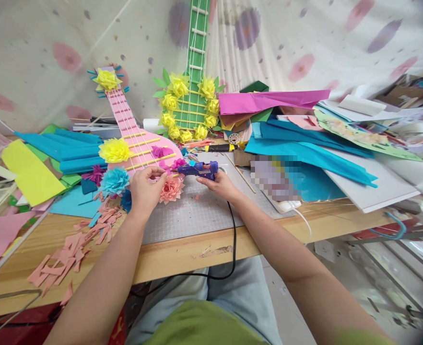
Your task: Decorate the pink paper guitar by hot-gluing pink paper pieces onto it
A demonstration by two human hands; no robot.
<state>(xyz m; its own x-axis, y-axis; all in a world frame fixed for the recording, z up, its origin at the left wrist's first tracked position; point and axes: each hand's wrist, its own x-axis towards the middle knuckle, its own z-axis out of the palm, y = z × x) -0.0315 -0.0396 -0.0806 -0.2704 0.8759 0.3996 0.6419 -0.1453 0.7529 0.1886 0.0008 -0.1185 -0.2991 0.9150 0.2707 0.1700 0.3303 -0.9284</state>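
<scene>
My right hand [221,184] is closed round a blue glue gun [199,169] whose nozzle points left toward the pink paper guitar [135,139]. A black cord [233,230] runs from the gun over the table edge. My left hand [146,188] is curled at the guitar's lower body, fingers pinched by a salmon paper flower [171,189]; what the fingers grip is hidden. Yellow [114,150], light blue [114,181] and magenta [161,151] paper flowers lie on and around the guitar body. Both hands work over a grey cutting mat [197,211].
A green paper guitar [193,72] ringed with yellow flowers leans against the back cloth. Blue, yellow and pink paper sheets [64,148] pile at left, more blue and magenta sheets [298,148] at right. Pink scraps [71,254] litter the wooden table [182,256].
</scene>
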